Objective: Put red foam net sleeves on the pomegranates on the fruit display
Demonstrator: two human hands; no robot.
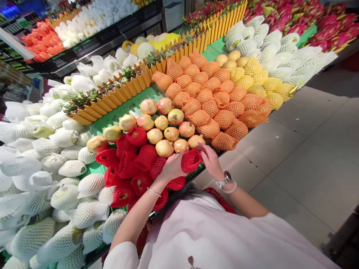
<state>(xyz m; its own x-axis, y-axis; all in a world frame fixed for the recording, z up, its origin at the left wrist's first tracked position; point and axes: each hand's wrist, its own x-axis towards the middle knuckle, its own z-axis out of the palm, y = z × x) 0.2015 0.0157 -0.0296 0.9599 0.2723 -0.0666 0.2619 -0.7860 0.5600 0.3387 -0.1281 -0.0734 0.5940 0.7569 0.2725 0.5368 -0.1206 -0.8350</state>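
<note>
Between my two hands, at the front edge of the stand, is a fruit in a red foam net (191,160). My left hand (174,167) wraps round its left side. The fingers of my right hand (208,157) are bent against the net's right edge. What lies inside the net is mostly hidden. Just behind are several bare pomegranates (165,148) in loose rows. To the left of my left hand lies a pile of fruits in red foam nets (141,182), with my left forearm in front of part of it.
Fruits in orange nets (210,108) lie to the right, then yellow-netted ones (254,80). White-netted fruits (67,196) fill the left. A low orange picket fence (112,99) with small plants runs behind. Tiled floor (303,157) lies beyond the stand's right edge.
</note>
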